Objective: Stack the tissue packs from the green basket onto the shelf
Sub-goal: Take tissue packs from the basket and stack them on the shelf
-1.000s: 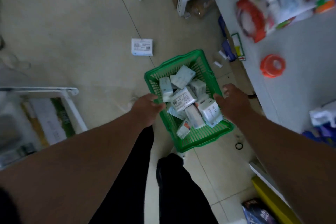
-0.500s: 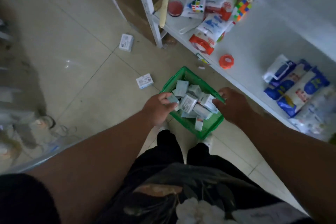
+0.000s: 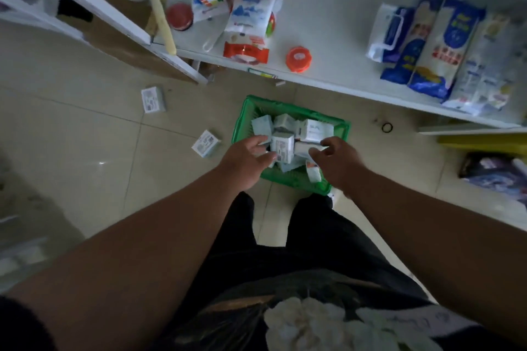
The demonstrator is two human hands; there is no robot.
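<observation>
Hands hide part of the green basket (image 3: 241,120): left hand (image 3: 248,159) grasps a tissue pack (image 3: 282,147), right hand's (image 3: 339,162) grasp unclear.

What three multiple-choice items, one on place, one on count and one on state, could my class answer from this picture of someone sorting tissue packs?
1. Where does the green basket stand?
A. on the floor before the shelf
B. on the shelf
C. on a chair

2. How many small packs lie loose on the floor left of the basket?
A. none
B. two
C. five

3. What is the left hand doing?
A. hanging idle by the leg
B. pressing on the shelf
C. reaching among the tissue packs in the basket

Answers: 1 A, the basket sits on the tiles below the shelf edge. 2 B, one loose pack and another loose pack lie there. 3 C, its fingers touch packs inside the basket, opposite the right hand.
</observation>
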